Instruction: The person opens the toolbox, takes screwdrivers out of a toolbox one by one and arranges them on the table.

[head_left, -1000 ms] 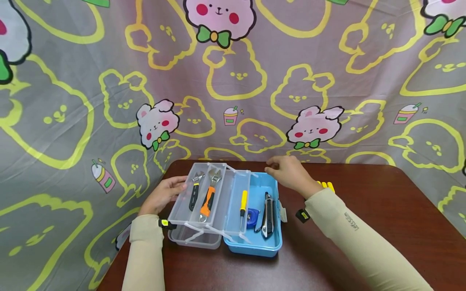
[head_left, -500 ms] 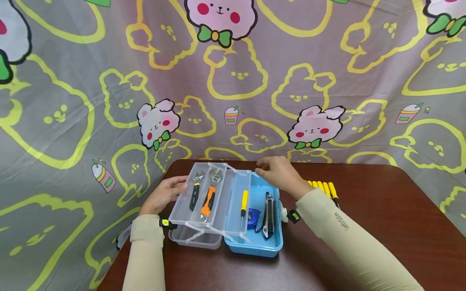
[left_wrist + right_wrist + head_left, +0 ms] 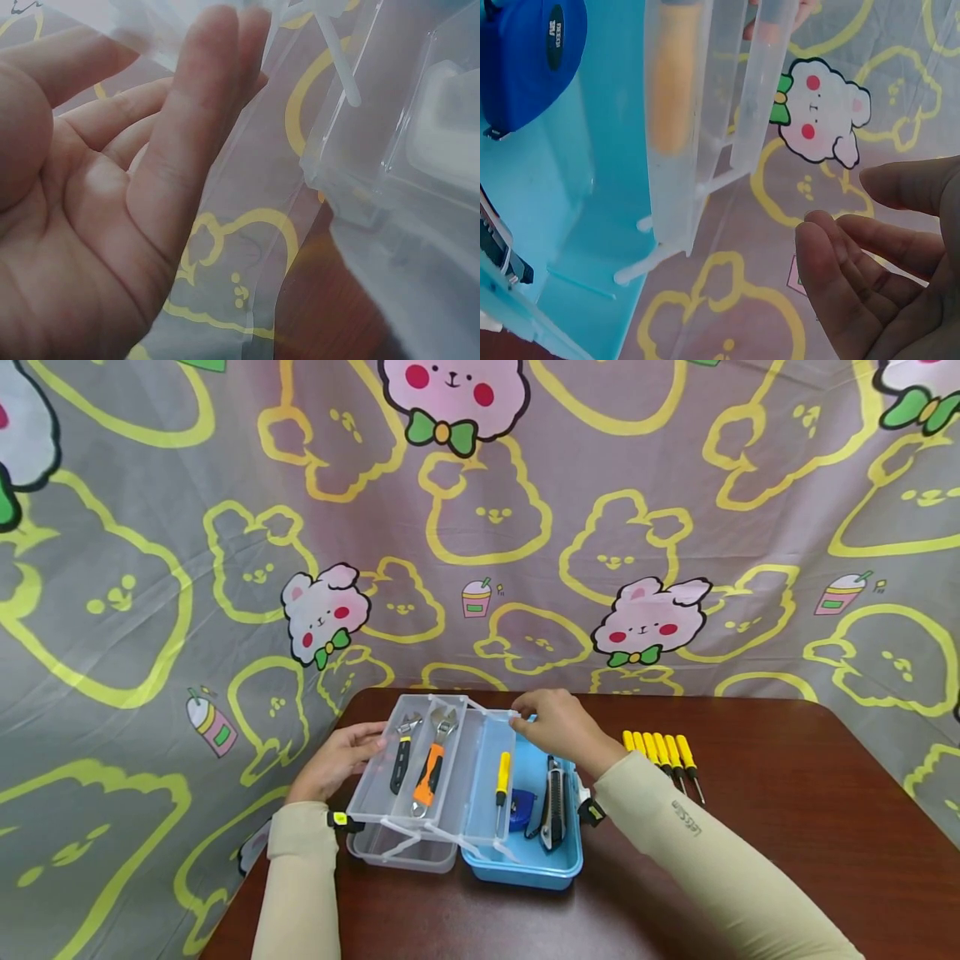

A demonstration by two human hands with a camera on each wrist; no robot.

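Observation:
A light-blue toolbox (image 3: pixel 525 878) stands opened out, its clear lid (image 3: pixel 405 858) lying to the left. Linked clear trays (image 3: pixel 468 777) spread above. In the left tray lie a black-handled adjustable wrench (image 3: pixel 401 764) and an orange-handled adjustable wrench (image 3: pixel 429 775); the right tray has a yellow screwdriver (image 3: pixel 502 781). Inside the blue base are a blue tape measure (image 3: pixel 532 60) and a utility knife (image 3: pixel 553 814). My left hand (image 3: pixel 333 762) holds the left tray's outer edge between thumb and fingers. By the right tray's far corner, my right hand (image 3: pixel 566 727) has fingers loosely bent, holding nothing.
Several yellow-handled screwdrivers (image 3: pixel 663 756) lie in a row on the brown table (image 3: pixel 787 810), right of the toolbox. A patterned cloth (image 3: pixel 525 543) hangs behind and to the left. White linkage arms (image 3: pixel 401 831) join the trays to the base.
My right hand has moved left over the blue base to the right tray's far corner, uncovering the row of screwdrivers. The left hand and toolbox have stayed in place.

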